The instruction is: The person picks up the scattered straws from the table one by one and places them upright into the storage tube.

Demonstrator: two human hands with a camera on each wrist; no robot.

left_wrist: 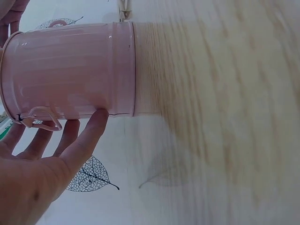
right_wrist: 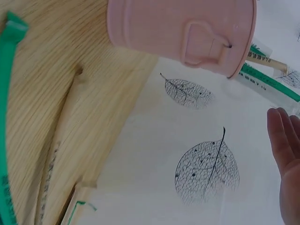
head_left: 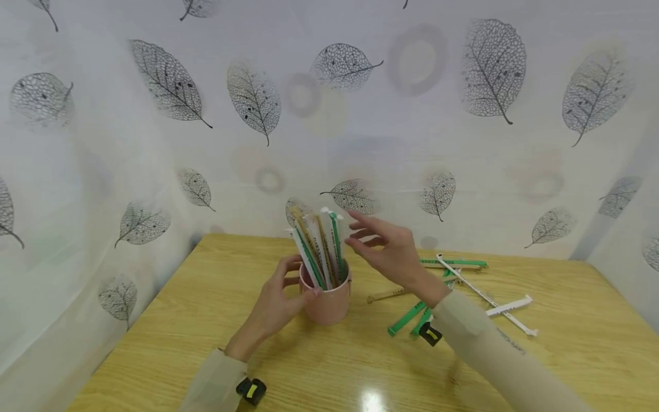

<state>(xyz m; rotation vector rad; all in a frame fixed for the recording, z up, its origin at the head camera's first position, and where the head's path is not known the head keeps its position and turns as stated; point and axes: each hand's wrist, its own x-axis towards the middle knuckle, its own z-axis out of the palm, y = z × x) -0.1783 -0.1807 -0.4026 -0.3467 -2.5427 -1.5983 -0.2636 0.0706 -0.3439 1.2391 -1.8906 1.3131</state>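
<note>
A small pink metal bucket (head_left: 326,304) stands upright on the table, with several paper-wrapped straws (head_left: 320,252) leaning in it, green, white and brown. My left hand (head_left: 278,306) holds the bucket by its left side, thumb at the front and fingers round the back. In the left wrist view the thumb lies on the pink wall (left_wrist: 70,70), near a small wire handle (left_wrist: 42,119). My right hand (head_left: 386,249) is raised just right of the straw tops, fingers extended and nothing held. The right wrist view shows its fingers (right_wrist: 281,140) apart from the straws in the bucket.
Right of the bucket, under and beyond my right forearm, several loose wrapped straws lie crossed on the wooden table (head_left: 206,320): green (head_left: 407,320), brown (head_left: 386,295) and white (head_left: 509,306). A leaf-printed white cloth (head_left: 360,143) hangs behind the table.
</note>
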